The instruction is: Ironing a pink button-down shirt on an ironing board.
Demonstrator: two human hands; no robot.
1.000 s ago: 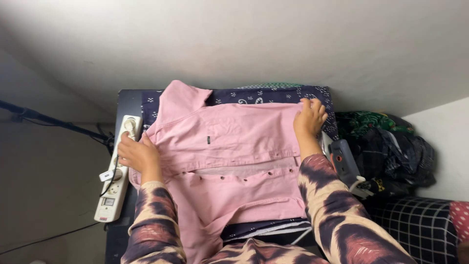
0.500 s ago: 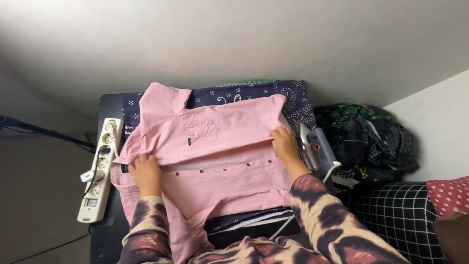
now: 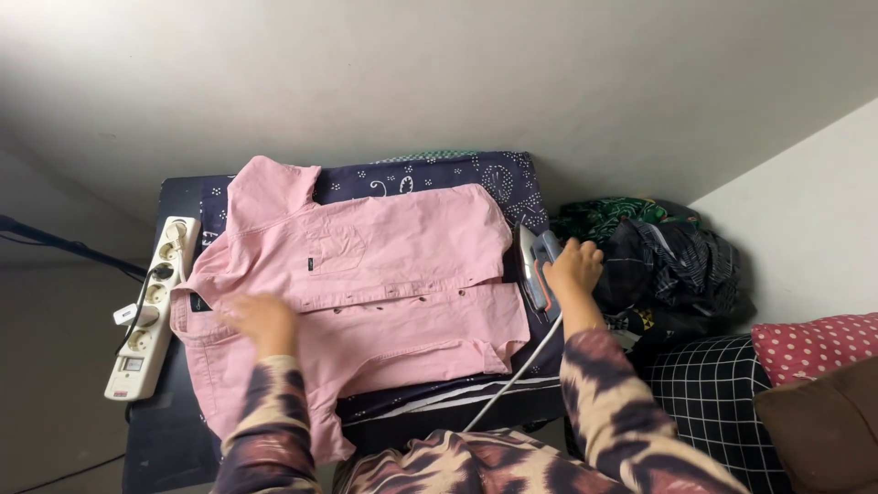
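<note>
Taking the pink shirt (image 3: 366,284) as the marker: it lies spread flat, front up, on a dark patterned cloth (image 3: 439,178) covering the table, collar toward the far left corner. Just off its left edge sits a white power strip (image 3: 146,311) with a plug in it. The left hand (image 3: 256,320) rests palm down on the shirt's lower left part, near the button line; it is blurred, so I cannot tell whether the fingers are spread or together. Off the shirt's right edge, an iron (image 3: 538,270) stands on its heel, and the right hand (image 3: 574,267) is curled around its handle. The cord (image 3: 512,380) runs down toward the person. Beyond that, a heap of dark clothes (image 3: 668,265).

To my eye, the flat hand ought to hold the fabric smooth and taut while keeping well out of the iron's way, and the cord wants minding so it does not drag across the shirt.
</note>
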